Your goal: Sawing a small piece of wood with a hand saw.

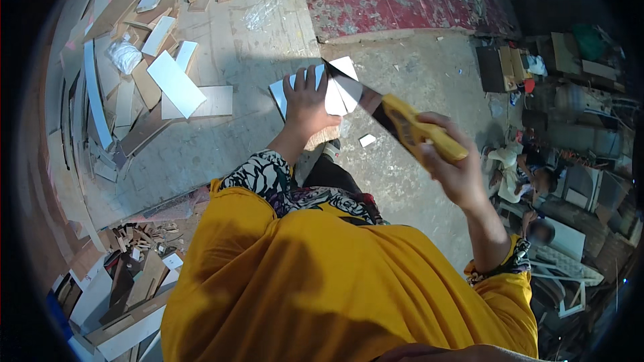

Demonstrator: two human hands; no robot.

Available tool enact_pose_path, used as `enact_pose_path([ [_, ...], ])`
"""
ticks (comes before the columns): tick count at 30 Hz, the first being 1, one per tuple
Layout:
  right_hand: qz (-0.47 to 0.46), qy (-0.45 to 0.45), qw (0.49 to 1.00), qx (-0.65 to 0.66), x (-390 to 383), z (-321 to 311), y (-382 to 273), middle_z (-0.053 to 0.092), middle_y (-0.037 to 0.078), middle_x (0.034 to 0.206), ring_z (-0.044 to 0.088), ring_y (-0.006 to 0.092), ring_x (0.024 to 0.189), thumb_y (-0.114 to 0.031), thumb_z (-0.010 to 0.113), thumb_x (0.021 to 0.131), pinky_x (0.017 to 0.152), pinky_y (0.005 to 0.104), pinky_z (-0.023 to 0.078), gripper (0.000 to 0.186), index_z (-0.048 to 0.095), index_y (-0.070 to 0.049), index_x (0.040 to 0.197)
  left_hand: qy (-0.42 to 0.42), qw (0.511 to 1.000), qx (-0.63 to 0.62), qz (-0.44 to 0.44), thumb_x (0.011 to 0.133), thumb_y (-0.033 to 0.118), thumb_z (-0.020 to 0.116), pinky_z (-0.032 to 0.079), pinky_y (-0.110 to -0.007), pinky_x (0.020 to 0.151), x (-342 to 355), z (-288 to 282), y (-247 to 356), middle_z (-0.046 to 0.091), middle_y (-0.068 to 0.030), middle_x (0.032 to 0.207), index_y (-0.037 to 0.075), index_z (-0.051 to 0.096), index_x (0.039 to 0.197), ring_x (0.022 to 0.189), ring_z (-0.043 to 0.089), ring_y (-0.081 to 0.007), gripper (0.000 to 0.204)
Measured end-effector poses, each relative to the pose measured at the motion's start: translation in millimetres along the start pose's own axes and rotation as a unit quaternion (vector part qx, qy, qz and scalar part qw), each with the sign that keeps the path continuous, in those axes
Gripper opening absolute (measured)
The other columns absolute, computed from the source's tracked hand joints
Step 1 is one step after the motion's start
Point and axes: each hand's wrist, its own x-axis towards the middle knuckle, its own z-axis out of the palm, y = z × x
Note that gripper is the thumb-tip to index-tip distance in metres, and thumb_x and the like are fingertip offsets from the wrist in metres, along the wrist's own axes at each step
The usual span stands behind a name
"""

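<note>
My left hand (308,104) lies with its fingers spread on a white-faced board (278,92), pressing it to the worktable near the table's right edge. In my right hand (456,164) is the yellow handle of a handsaw (406,121). Its blade slants up and left to the board, just right of my left fingers, and its tip reaches the far side. Right of the blade, a white part of the board (343,65) juts past the table edge. Whether the cut goes fully through cannot be made out.
Wood offcuts and white strips (176,84) cover the worktable's left side, with a crumpled plastic bag (124,53) among them. More scraps (137,288) lie at lower left. A small white chip (367,140) is on the concrete floor. People (520,174) sit among clutter at right.
</note>
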Motion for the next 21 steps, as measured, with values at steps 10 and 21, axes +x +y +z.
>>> enact_pose_path([
  [10, -0.085, 0.035, 0.996, 0.018, 10.7, 42.7, 20.1, 0.064, 0.016, 0.109, 0.065, 0.0224, 0.099, -0.005, 0.065, 0.084, 0.083, 0.0304, 0.048, 0.032, 0.057, -0.002, 0.115, -0.006, 0.999, 0.042, 0.005, 0.048, 0.059, 0.080, 0.018, -0.062, 0.104, 1.6, 2.9, 3.3, 0.040, -0.0190, 0.137, 0.009, 0.040, 0.139, 0.130, 0.033, -0.0362, 0.111],
  [21, -0.176, 0.119, 0.973, 0.090, -58.9, 129.3, 142.0, 0.065, 0.017, 0.107, 0.066, 0.0335, 0.094, -0.003, 0.067, 0.082, 0.078, 0.0322, 0.051, 0.035, 0.058, -0.007, 0.116, 0.026, 0.986, 0.163, 0.003, 0.082, 0.034, 0.060, 0.017, -0.061, 0.106, 11.0, 36.4, -12.8, 0.041, -0.0127, 0.140, 0.020, 0.049, 0.133, 0.131, 0.036, -0.0324, 0.054],
])
